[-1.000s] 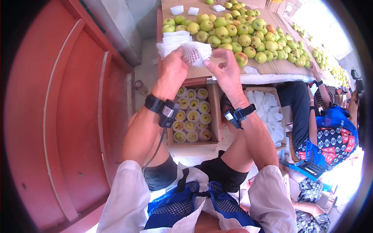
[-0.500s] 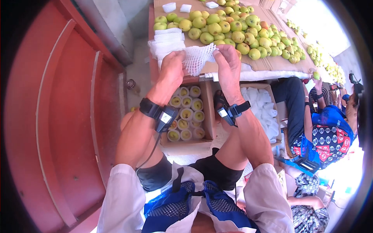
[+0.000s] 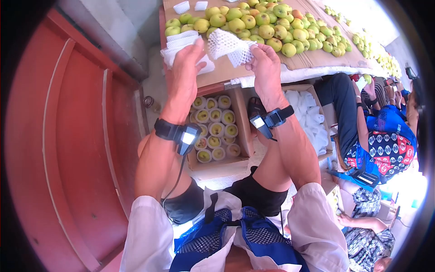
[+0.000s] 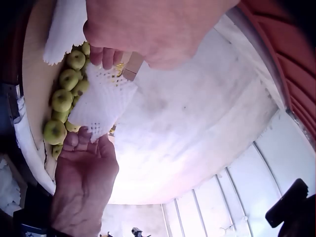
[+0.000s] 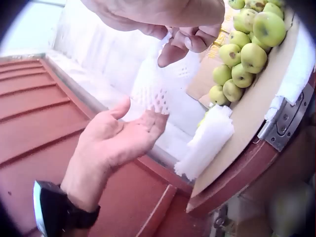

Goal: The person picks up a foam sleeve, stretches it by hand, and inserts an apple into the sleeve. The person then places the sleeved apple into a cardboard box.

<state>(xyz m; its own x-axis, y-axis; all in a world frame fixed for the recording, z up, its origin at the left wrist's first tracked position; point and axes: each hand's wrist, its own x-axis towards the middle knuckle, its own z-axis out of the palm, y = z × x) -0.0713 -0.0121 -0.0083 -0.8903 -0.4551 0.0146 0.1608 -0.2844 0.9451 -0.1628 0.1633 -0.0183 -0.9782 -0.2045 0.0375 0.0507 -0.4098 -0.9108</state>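
Observation:
A white foam net (image 3: pixel 230 46) hangs from the right hand (image 3: pixel 266 68), whose thumb and fingers pinch its right end. Its free end spreads leftward over the table, in front of the apples (image 3: pixel 235 25). In the right wrist view the left hand (image 5: pixel 121 136) has its fingers extended and thumb apart, with the fingertips at the lower edge of the net (image 5: pixel 150 94); whether they touch it cannot be told. A stack of flat white nets (image 3: pixel 181 41) lies on the table, partly behind the left hand (image 3: pixel 183 68).
Below the table edge stands a carton (image 3: pixel 244 136) of net-wrapped apples in rows. Right of it, another carton (image 3: pixel 322 109) holds white nets. Two small nets (image 3: pixel 181 7) lie at the table's back left. A red panel (image 3: pixel 68 136) rises at left; another person (image 3: pixel 385 149) sits at right.
The left hand has let go of the net's left side and moved left, its fingers opening. The right hand still pinches the net, which has swung up and outward. The head view has shifted slightly.

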